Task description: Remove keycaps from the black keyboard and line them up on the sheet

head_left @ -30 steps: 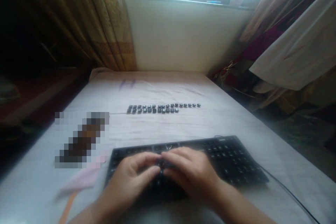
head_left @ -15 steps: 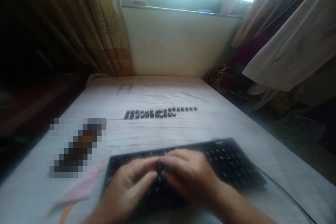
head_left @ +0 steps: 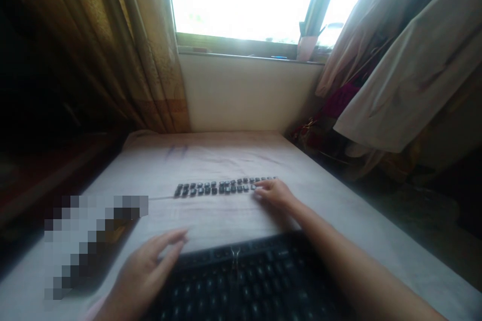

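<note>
So there's one black plastic keyboard [head_left: 263, 286] at 6 o'clock, near edge cut off. At its 10 o'clock corner, one left hand [head_left: 146, 266] sits loose, thumb and fingers parted. At 12, two rows of small square black keycaps [head_left: 227, 189], about a dozen up front; one right hand [head_left: 277, 193] hides some of the back row's right end, can't tell whether it's pinching one.
</note>
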Tool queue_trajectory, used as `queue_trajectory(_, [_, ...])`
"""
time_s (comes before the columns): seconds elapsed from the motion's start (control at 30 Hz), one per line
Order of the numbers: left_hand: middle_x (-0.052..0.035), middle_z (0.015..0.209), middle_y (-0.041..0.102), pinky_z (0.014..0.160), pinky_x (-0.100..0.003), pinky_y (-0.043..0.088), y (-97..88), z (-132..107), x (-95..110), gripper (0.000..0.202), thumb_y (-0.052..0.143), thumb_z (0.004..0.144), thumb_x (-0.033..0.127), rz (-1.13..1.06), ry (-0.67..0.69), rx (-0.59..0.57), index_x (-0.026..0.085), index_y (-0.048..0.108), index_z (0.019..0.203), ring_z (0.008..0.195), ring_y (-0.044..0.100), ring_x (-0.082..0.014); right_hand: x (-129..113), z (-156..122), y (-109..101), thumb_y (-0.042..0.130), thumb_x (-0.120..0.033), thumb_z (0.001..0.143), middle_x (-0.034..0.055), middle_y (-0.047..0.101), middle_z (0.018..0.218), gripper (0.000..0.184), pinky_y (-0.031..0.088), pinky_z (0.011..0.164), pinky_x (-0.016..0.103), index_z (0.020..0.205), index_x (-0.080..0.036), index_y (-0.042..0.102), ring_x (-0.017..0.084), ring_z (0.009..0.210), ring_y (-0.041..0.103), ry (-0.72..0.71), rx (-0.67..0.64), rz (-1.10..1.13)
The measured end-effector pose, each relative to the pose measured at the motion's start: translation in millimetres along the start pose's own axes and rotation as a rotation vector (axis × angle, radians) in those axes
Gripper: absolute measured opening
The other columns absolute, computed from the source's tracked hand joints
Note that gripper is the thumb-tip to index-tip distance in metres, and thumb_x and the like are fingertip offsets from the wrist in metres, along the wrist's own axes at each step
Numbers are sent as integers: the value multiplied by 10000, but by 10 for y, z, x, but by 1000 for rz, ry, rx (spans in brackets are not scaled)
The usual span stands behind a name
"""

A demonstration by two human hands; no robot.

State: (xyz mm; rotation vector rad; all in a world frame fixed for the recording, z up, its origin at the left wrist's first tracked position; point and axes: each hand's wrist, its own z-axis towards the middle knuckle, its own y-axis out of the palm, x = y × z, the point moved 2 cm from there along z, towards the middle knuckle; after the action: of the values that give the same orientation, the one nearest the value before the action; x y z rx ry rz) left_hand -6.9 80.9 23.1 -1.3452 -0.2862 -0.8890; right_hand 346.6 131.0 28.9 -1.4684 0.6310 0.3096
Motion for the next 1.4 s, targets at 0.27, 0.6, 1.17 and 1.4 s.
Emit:
queue_trajectory(0.27, [-6,985,766,859,-385,554,19,23,10,386,508,798,565,17,-61,-41,316,738,982,953,708,-255,-1,51,61,624,-298,813,45,745,987,303,476,819,282,1099,-257,715,210,924,675,3,4,-116])
queue_trajectory(0.6, [-15,964,770,839,-371,561,35,25,-1,371,510,804,545,9,-70,-58,308,746,967,924,717,-249,-44,42,45,620,-301,821,49,746,942,327,477,771,258,1133,-245,700,200,877,678,-23,5,-198])
queue_trajectory(1.17, [-45,939,770,929,-391,502,84,11,-120,453,518,802,595,-108,-235,-96,234,714,994,955,694,-261,-417,-731,-166,604,-223,852,34,734,886,138,497,705,247,896,-200,733,141,749,655,-330,-46,-38])
queue_trajectory(1.4, [-30,899,771,901,-369,510,100,9,-101,459,540,766,614,-165,-280,-61,228,716,942,935,693,-260,-615,-1110,-242,611,-161,852,30,713,845,133,484,708,241,894,-199,731,127,751,644,-568,-261,-85])
